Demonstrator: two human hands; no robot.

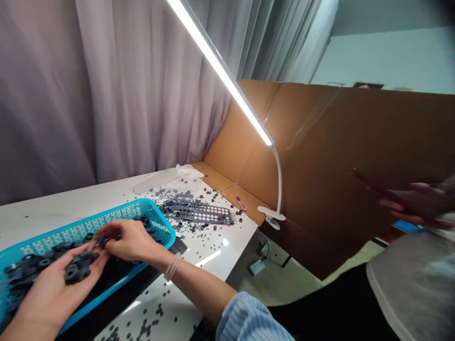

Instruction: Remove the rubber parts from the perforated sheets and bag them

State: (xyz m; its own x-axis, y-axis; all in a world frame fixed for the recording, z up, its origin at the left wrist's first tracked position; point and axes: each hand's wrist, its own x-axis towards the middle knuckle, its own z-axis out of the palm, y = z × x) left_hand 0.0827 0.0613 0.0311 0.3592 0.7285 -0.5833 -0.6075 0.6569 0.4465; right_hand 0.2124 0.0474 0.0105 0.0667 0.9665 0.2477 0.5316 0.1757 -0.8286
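My left hand (59, 289) is palm up over the near side of the blue plastic basket (106, 298), cupping several small black ring-shaped parts (81, 269). My right hand (130, 239), with a beaded bracelet on its wrist, reaches across the basket. Its fingers are closed in a pinch at the fingertips of my left hand, on a small dark part (104, 240) whose shape is partly hidden. More black parts (30, 267) of the same look fill the bottom of the basket.
Punched dark sheets (209, 214) and scattered small discs lie on the white table (199, 255). A pink-handled cutter (241, 203) rests on cardboard. A lit lamp (227, 80) is clamped near a cardboard wall (337, 166). At right, another person's hand (415, 203) shows, blurred.
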